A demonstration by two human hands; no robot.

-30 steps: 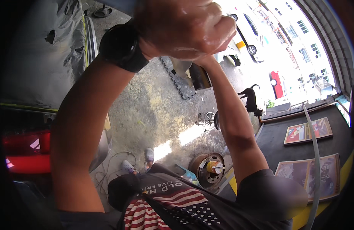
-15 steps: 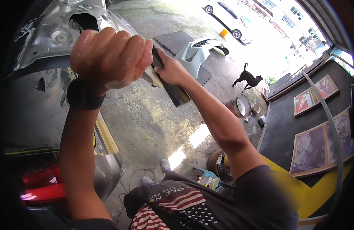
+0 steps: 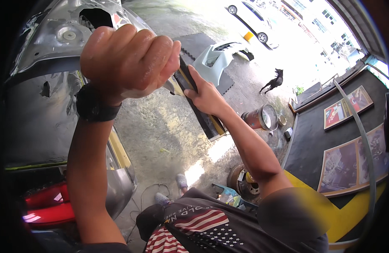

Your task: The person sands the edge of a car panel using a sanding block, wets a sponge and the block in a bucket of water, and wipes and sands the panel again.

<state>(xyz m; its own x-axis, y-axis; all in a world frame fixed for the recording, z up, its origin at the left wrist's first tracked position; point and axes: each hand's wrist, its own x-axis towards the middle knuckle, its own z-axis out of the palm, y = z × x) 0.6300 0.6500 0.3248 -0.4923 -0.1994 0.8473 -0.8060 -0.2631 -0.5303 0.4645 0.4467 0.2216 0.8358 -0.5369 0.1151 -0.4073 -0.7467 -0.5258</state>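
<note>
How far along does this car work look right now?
Already done: a white bumper lies off on the floor, and the grey car body is bare metal. In hand: the left hand is fisted around something hidden, and the right hand holds a long dark strip. Left: the body remains unpainted.

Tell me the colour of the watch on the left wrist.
Black, band and case alike; the wrist watch shows best in the head view.

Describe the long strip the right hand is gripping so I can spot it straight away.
Start at the grey car body on the left and follow its edge to the raised left hand, fisted, with a black watch. Just right of it, the right hand grips a long, flat black strip with a yellow edge, slanting down toward the concrete floor, unlike the rounded white bumper behind.
</note>
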